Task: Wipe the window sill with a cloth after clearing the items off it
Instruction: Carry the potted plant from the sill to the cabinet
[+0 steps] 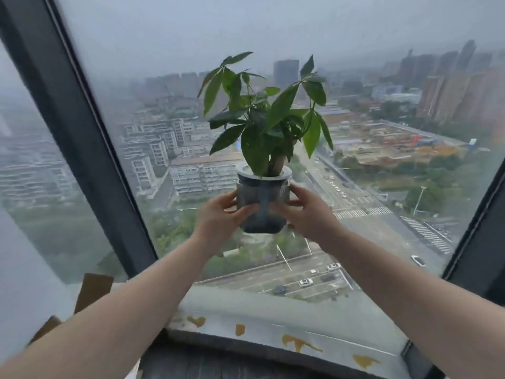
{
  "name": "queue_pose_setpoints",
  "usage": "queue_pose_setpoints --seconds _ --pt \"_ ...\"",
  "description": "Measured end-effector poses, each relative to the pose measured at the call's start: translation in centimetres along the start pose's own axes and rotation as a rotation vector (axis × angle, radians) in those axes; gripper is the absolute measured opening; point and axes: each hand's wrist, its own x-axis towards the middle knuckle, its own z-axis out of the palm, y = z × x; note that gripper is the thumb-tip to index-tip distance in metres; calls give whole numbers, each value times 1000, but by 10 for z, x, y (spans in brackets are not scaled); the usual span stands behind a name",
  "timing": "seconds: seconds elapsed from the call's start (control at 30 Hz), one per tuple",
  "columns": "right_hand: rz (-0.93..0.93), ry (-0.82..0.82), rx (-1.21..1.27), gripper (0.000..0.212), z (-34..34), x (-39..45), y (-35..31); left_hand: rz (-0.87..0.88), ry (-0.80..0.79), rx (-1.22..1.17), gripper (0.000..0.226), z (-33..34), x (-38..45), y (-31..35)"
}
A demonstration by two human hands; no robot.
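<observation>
A potted plant (262, 206) with broad green leaves and a grey see-through pot with a white rim is held up in the air in front of the window glass. My left hand (218, 217) grips the pot's left side and my right hand (306, 212) grips its right side, thumbs across the front. Far below the pot runs the window sill (273, 321), pale grey with yellowish-brown stains along its front. No cloth is in view.
A dark window frame post (90, 149) slants up on the left, and another frame edge (481, 242) stands at the right. Brown cardboard flaps (93, 291) lean at the sill's left end. A dark surface (218, 365) lies below the sill.
</observation>
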Motion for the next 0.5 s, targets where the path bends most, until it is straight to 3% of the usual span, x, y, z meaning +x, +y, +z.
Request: queue_pose_setpoints --seconds 0.2,0.3,0.43,0.5 --pt "-137 -123 45 65 22 -56 -73 -11 256 92 22 -68 -91 52" --pt "-184 -216 64 67 43 -82 -108 -23 379 121 28 -107 -138 70" --pt "-238 -362 98 74 90 -127 -163 -65 538 203 60 -169 -212 90" --pt "-291 -433 101 77 118 -155 -192 -74 619 260 60 -204 -252 97"
